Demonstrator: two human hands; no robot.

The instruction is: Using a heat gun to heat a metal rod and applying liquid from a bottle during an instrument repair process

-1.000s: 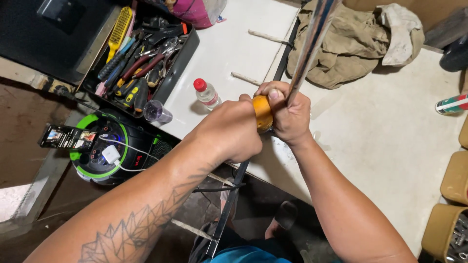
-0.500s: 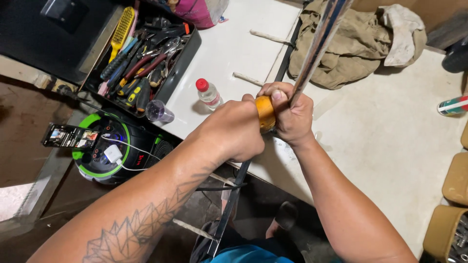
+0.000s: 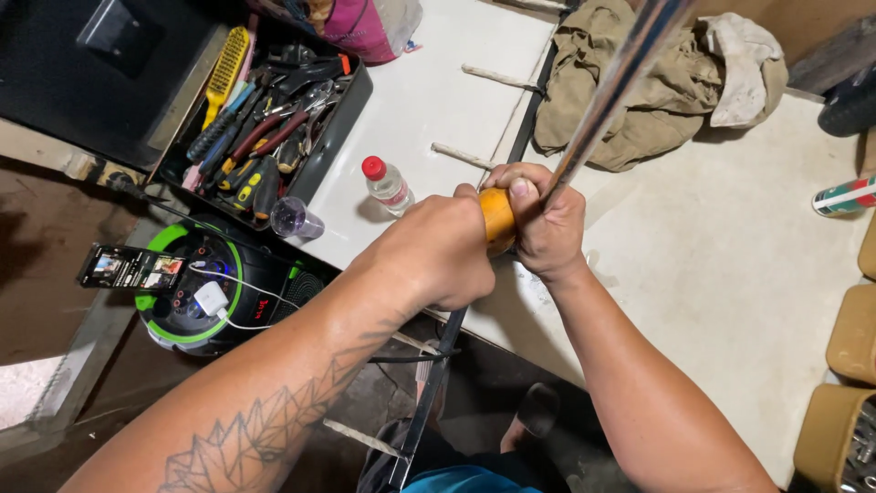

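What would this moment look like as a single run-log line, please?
left hand: grip on orange tape roll | right hand: grip on metal rod | below: white table

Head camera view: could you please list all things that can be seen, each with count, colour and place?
Orange roll of tape: one, orange, clasped between both hands.
Long shiny metal rod: one, silver, rising from the hands toward top right.
Small clear plastic bottle with red cap: one, on the white table, left of the hands.
Black tool tray: one, top left, full of pliers and screwdrivers.
Yellow brush: one, at the tray's left edge.
Khaki cloth heap: one, top centre-right on the table.
Round black and green speaker: one, on the floor, left.
Left hand: one, wrapped around the roll.
Right hand: one, gripping roll and rod.
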